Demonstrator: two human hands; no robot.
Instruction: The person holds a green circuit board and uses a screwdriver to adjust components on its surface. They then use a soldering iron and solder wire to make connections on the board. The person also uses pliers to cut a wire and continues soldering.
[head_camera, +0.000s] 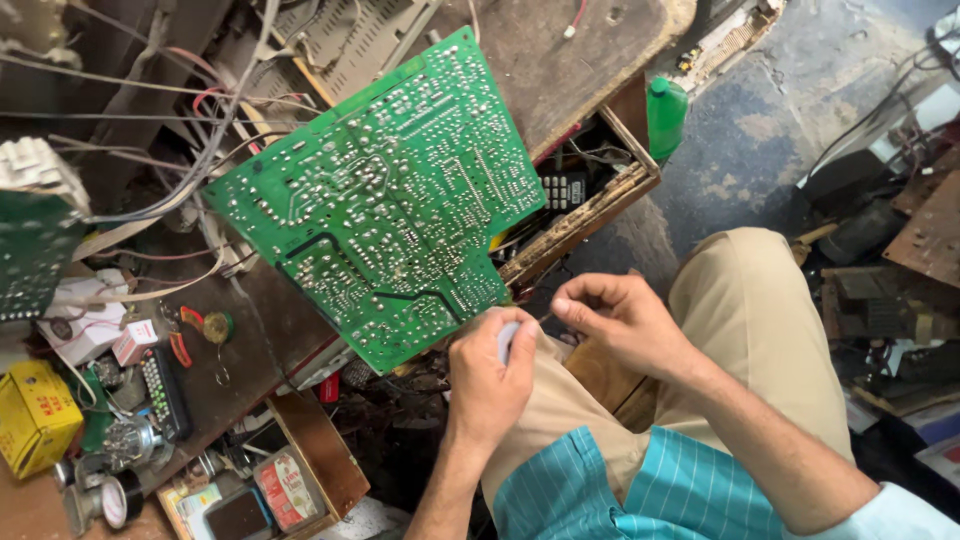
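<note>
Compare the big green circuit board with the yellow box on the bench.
The green circuit board is a large, thin sheet, propped tilted with its solder side up; the yellow box is small, blocky and lies on the bench. The board sits close to the left hand; the box is far off at the left edge.

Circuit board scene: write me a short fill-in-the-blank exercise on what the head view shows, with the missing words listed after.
1. The large circuit board tilted over the workbench is ____ in colour.
2. The left hand holds a small pale object just below the board's lower ____.
3. The plastic bottle beside the open drawer is ____.
4. The remote control lies near the ____ box.

Missing words: green; edge; green; yellow
</note>
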